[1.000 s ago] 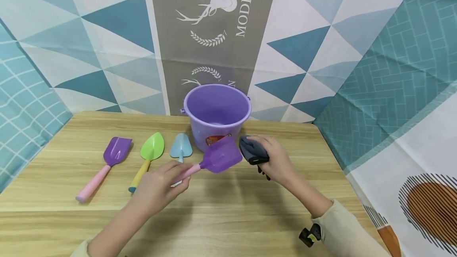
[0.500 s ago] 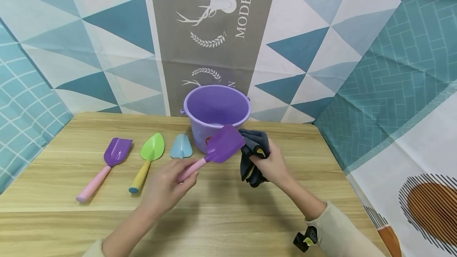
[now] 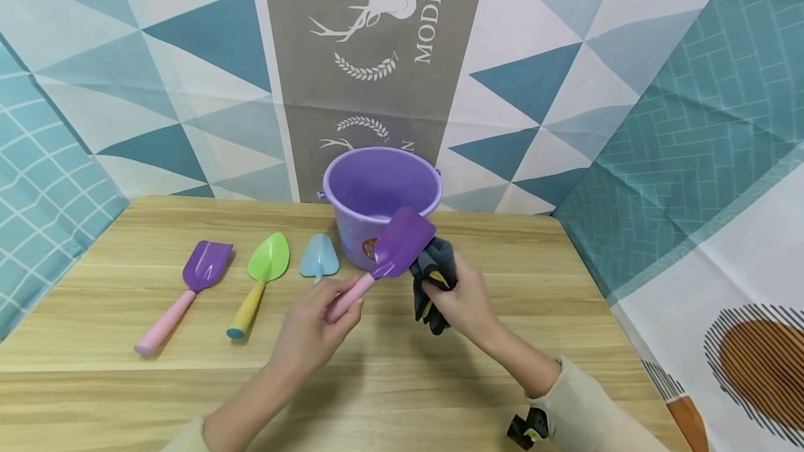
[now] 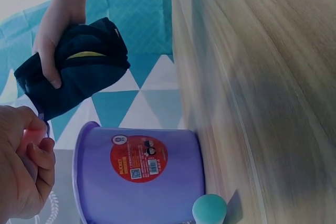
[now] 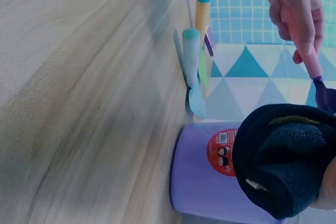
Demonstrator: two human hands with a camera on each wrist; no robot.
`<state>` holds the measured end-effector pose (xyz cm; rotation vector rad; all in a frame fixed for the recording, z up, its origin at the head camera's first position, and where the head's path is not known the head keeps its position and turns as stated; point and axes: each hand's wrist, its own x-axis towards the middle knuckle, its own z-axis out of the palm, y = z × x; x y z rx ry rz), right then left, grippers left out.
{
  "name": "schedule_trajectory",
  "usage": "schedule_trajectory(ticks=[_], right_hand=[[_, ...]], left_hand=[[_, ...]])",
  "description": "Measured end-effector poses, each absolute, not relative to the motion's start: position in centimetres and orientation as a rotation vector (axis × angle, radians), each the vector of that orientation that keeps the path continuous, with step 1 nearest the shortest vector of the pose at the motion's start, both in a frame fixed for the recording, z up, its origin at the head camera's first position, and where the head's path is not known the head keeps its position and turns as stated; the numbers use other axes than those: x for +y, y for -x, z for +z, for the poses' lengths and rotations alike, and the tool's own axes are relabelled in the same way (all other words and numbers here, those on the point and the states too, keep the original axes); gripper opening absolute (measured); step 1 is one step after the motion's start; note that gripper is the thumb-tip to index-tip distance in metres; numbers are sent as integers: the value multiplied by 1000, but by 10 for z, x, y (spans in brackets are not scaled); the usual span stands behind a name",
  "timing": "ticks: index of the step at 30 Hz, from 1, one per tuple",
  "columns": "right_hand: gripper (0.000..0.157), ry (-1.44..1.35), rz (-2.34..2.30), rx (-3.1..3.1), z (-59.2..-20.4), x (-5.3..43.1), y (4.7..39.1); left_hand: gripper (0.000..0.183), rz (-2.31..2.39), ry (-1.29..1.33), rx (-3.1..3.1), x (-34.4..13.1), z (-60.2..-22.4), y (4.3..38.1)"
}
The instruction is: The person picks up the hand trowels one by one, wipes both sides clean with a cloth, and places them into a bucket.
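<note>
In the head view my left hand [image 3: 314, 330] grips the pink handle of a toy shovel [image 3: 403, 241] with a purple blade, held above the table and tilted up to the right. My right hand [image 3: 461, 298] holds a bunched dark grey cloth [image 3: 435, 277] with black and yellow parts against or very near the blade's right edge; the exact contact is hidden. The right wrist view shows the cloth [image 5: 286, 161] folded into a thick wad. Just behind both stands a purple bucket [image 3: 358, 229], upright, with a red label [image 4: 139, 158] in the left wrist view.
Left of the bucket lie a light blue trowel [image 3: 319, 257], a green trowel [image 3: 269, 260] with a yellow handle, and a second purple shovel [image 3: 206, 267] with a pink handle. All rest on the wooden table [image 3: 402, 396], with patterned cloth walls [image 3: 534, 89] around it.
The shovel has risen and turned more upright while my left hand moved right. My right hand turned the cloth over, then shifted left with it toward the blade.
</note>
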<state>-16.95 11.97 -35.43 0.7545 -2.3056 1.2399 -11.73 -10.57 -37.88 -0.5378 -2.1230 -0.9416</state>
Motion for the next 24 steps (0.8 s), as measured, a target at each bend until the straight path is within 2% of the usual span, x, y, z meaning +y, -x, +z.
schedule_trajectory(ticks=[6,11,18,24], right_hand=[[56,-924,865,-2225,-360,118,166],[67,-981,853,-2134,-360,118,169],[59,-881,993,-1891,-353,119,177],[39,-929,873,-1738,-349,115,179]], left_hand=[[29,-1082,467,-2163,-104,-379,114],[28,-1255,374,-2203,-105,-378,112],[25,-1350,381,-2190,-106,-380,111],[23,-1424,464,-2190,-102,-382,108]])
